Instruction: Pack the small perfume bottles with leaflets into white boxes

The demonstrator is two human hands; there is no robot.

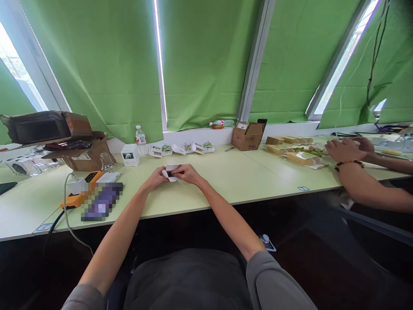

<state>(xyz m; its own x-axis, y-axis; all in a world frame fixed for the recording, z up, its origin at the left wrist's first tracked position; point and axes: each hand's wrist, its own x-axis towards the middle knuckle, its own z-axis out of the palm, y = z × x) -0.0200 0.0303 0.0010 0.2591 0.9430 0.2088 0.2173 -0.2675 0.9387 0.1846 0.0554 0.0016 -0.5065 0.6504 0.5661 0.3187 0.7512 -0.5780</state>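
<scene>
A small white cardboard box [173, 167] with raised flaps and a dark inside is between my hands, just above the table. My left hand [157, 178] grips its left side, fingers closed round it. At the box's opening, my right hand [188, 174] has its thumb and fingers pressed together on the right edge. Whether those fingers also pinch something inside is too small to tell. Behind the hands lie several opened white boxes [184, 148] with green print. An upright white box [130, 155] with a dark picture stands to their left.
A plastic bottle [140, 140] stands near the wall, and brown cartons [80, 157] are stacked at left. An orange power strip [71, 201] and a blurred-out phone lie front left. A brown carton [248, 136] stands right of centre. A co-worker's hands [348, 150] work at far right.
</scene>
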